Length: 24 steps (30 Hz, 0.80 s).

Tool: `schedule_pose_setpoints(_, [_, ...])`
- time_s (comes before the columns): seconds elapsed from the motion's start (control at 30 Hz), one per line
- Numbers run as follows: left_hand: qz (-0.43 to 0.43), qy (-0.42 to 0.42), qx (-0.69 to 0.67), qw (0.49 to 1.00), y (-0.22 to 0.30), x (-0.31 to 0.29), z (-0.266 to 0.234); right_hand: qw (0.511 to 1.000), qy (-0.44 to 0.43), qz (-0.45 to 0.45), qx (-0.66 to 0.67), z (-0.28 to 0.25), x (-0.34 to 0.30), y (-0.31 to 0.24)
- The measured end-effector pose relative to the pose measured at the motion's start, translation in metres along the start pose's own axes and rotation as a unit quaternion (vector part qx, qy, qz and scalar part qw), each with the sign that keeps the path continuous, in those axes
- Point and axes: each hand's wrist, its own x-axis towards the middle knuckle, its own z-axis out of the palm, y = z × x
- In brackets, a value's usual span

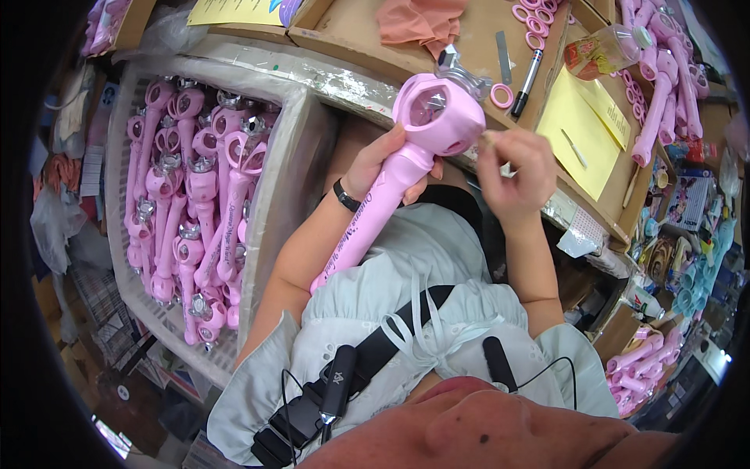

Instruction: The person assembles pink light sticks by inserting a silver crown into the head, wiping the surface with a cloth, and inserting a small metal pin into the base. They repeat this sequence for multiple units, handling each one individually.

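Note:
A pink toy wand [410, 162] slants across my lap, its hollow round head up and its handle running down to the left toward my body. My left hand [376, 166] is wrapped round the wand just below the head. A clear, silvery crown-like piece [466, 76] sits at the top of the head. My right hand [519, 176] is beside the head's right side, thumb and fingertips pressed together. Whatever is in that pinch, if anything, is too small to make out.
To the left stands a white plastic crate [293, 109] filled with several similar wands. A cardboard tray [344, 19] ahead holds an orange cloth [418, 23], pink rings [534, 23], a marker [530, 78] and a metal strip [504, 59]. Yellow paper [574, 156] and a bottle [605, 53] lie right.

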Motion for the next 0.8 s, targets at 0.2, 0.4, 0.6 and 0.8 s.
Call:
schedule_pose_setpoints(0.2, [0.012, 0.025, 0.027, 0.999, 0.0, 0.001, 0.009, 0.999, -0.032, -0.031, -0.021, 0.007, -0.021, -0.015])
schedule_pose_setpoints(0.4, [0.023, 0.024, 0.05, 0.998, 0.001, 0.002, 0.013, 0.999, -0.013, -0.026, -0.03, 0.008, -0.02, -0.015])
schedule_pose_setpoints(0.6, [0.023, 0.034, 0.031, 0.999, -0.002, 0.003, 0.011, 0.999, -0.024, -0.016, -0.046, 0.005, -0.017, -0.017])
schedule_pose_setpoints(0.8, [0.029, 0.017, 0.033, 0.999, -0.001, 0.003, 0.01, 0.998, 0.0, -0.003, -0.057, 0.005, -0.015, -0.013])
